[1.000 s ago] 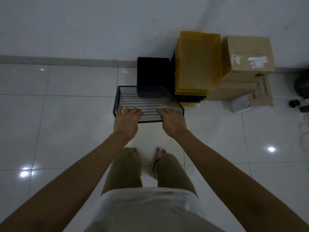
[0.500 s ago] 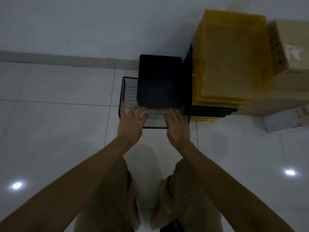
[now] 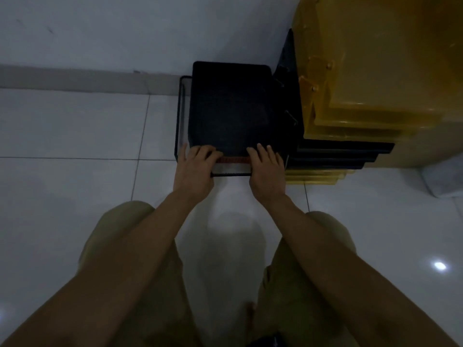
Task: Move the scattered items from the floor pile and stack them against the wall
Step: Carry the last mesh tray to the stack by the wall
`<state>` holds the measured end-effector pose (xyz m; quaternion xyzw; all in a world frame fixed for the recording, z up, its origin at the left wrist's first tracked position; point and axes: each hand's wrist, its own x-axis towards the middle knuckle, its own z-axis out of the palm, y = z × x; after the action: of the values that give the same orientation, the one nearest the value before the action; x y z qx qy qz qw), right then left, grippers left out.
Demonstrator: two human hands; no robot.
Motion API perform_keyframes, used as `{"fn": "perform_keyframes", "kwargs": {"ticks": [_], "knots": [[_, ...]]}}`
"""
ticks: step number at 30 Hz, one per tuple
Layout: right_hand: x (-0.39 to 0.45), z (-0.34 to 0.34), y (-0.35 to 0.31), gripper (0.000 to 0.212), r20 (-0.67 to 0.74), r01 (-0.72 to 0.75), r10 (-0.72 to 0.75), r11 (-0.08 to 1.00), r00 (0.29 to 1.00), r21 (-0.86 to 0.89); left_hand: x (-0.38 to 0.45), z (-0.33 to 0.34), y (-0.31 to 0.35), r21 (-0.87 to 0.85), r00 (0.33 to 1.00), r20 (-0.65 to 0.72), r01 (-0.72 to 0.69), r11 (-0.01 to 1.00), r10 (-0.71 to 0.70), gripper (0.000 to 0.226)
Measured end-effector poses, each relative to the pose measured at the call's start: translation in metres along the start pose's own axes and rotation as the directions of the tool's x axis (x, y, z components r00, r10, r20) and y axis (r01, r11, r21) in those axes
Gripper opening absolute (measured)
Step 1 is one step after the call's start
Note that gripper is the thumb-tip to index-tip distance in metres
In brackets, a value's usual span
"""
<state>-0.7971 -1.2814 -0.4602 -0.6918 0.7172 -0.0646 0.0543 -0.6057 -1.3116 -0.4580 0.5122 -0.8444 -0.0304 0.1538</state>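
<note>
Both hands are on the near end of a black wire tray (image 3: 181, 113) that sits on the white tiled floor (image 3: 75, 186) with its far end against the wall (image 3: 125, 31). The left hand (image 3: 194, 171) lies over the tray's near left corner, thumb out to the side and fingers bent over the front edge; the right hand (image 3: 268, 171) lies over the near right part, fingers straighter and pointing toward the wall. Whether either hand truly clamps the rim or only rests and presses on it cannot be told, since the fingertips run into shadow.

Above the tray a dark black box (image 3: 230, 108) covers most of it, so only the tray's left wire side and a strip of its front edge show between the hands. A thin reddish band is seen just under the box edge between the hands; what it is cannot be made out.

Just to the right stands a stack of yellow bins (image 3: 375, 71), cut off by the top and right edges, resting on black trays (image 3: 338, 156) with more yellow below. A pale object (image 3: 443, 179) at the right edge is blurred and cut off. The person's bent knees in khaki shorts (image 3: 120, 259) fill the lower view; the light is dim
</note>
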Motion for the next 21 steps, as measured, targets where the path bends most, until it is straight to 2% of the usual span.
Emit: {"fn": "perform_keyframes", "kwargs": {"ticks": [5,10,15,21], "knots": [[0.001,0.01,0.013,0.068,0.025,-0.04,0.041,0.998,0.999,-0.039,0.003,0.03,-0.014,-0.246,0.999,0.044,-0.013,0.969,0.024,0.061],[0.018,0.023,0.026,0.073,0.073,-0.062,0.06,0.998,0.996,0.018,0.018,0.051,-0.02,-0.336,0.997,0.077,0.022,0.942,0.004,0.062],[0.033,0.033,0.02,0.088,0.083,-0.115,0.113,0.993,0.99,0.011,0.03,0.058,-0.022,-0.268,0.992,0.105,0.096,0.959,-0.07,0.062],[0.034,0.038,0.019,0.086,0.054,-0.099,0.101,0.994,0.993,-0.04,0.033,0.056,-0.013,-0.15,0.988,0.102,0.128,0.98,-0.114,0.072]]}}
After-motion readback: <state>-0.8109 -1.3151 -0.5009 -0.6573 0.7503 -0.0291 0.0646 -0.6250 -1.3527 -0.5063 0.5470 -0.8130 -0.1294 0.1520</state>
